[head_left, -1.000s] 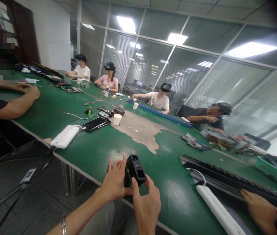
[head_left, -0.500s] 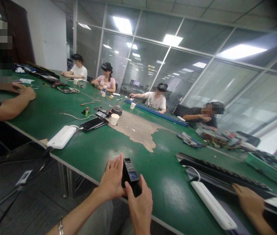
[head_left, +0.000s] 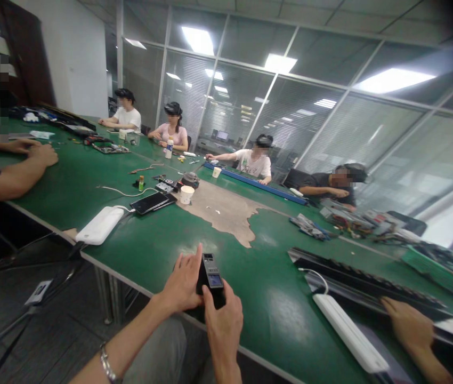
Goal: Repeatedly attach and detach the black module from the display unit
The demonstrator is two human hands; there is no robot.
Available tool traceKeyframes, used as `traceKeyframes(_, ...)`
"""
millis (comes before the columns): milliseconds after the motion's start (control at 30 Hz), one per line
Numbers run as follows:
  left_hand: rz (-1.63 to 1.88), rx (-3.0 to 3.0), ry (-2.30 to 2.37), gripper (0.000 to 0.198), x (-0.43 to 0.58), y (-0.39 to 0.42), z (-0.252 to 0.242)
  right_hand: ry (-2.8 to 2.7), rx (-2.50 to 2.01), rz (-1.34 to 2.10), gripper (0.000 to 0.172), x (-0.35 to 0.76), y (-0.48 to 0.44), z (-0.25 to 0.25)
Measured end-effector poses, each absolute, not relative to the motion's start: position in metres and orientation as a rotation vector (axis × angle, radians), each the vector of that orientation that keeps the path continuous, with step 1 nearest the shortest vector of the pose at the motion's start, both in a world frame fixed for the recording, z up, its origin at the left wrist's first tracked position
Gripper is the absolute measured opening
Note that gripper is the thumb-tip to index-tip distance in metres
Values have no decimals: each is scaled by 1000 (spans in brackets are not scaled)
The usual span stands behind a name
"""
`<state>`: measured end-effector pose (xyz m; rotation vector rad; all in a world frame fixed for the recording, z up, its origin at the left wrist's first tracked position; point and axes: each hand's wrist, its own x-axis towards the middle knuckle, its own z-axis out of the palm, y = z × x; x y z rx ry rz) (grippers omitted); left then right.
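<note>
Holding the black device (head_left: 211,271), the right hand (head_left: 225,316) clamps thumb and fingers about its near end, here at the table's (head_left: 146,256) near edge! The left hand (head_left: 183,284) lies along the device's left side, fingers raised; whether it grips, I can't quite tell. Out right, a green basket (head_left: 434,276) carries a dark, blurred jumble (head_left: 450,262). Up the table, a paper cup (head_left: 187,196) stands at the brown sheet's (head_left: 226,208) left corner, a yellow-topped vial (head_left: 141,185) stands beyond the phones (head_left: 149,203), and a second cup (head_left: 216,172) sits just beside the blue bar (head_left: 254,184).
</note>
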<state>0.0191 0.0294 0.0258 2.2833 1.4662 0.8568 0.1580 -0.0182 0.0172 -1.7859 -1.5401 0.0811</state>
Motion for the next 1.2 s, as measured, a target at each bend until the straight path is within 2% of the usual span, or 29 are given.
traceKeyframes(433,867,2279,1442,130,18,27,22,-1502,-1780,50,52,154,-20,20)
traceKeyframes(867,861,2238,1449,140,17,29,20,-1395,-1720,64,61,152,-17,42)
traceKeyframes(1200,822,2215,1446,138,17,27,26,-1273,-1740,98,64,171,-19,58)
